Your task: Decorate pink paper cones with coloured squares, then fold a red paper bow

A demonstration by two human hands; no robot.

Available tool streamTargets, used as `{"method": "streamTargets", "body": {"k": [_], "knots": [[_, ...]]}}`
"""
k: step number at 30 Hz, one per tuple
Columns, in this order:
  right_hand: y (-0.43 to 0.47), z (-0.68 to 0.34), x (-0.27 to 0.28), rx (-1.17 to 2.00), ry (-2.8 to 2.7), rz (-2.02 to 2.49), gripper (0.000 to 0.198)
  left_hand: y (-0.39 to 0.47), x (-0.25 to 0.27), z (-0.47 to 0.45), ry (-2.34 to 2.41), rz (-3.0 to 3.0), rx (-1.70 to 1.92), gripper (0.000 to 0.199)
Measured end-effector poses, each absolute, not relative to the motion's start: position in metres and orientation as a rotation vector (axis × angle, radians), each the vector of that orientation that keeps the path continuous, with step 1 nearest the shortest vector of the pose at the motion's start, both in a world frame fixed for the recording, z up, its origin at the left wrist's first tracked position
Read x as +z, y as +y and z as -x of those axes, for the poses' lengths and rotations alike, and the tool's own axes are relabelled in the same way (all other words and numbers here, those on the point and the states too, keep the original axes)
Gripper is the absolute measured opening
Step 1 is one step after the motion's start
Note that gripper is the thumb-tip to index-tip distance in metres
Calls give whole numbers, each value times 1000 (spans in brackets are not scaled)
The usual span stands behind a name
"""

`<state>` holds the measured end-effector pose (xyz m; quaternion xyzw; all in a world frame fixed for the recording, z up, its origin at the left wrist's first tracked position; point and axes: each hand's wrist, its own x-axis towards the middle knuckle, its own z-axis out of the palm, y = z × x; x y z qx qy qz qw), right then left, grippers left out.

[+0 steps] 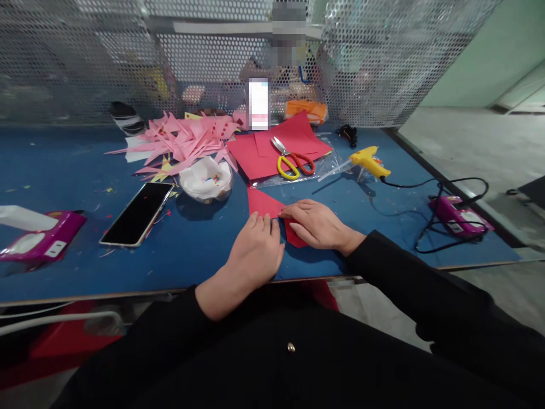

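Observation:
A sheet of red paper (264,203), with a folded part showing at the right, lies on the blue table near its front edge. My left hand (258,244) rests on its lower left edge, fingers bent and close together, holding it down. My right hand (317,224) covers the folded part, its fingertips closed on the crease near the middle. Both palms hide much of the sheet. Just behind lie more red sheets (251,156), with scissors (292,162) on top, one handle loop yellow and the other red.
Pink paper cutouts (187,139) pile up at the back left, near a paper-lined bowl (206,179) and a dark phone (138,215). Rightward lie a yellow glue gun (369,162) and a purple tissue pack (457,218) with its cord; another purple pack (46,238) sits far left. Perforated metal mesh (204,68) stands behind.

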<state>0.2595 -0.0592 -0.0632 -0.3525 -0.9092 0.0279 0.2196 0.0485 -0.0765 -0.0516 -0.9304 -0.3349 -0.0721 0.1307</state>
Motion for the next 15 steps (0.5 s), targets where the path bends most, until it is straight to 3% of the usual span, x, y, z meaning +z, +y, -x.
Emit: {"method": "streamTargets", "body": {"k": [7,15], "knots": [[-59,-259,-63,70,-2489,969,33,-72,-1,-82,-1151,2845,331,25],[-58,-260,-66,-74,-2525,938,28,-41,16,-89,-1136,2971,169,21]]}}
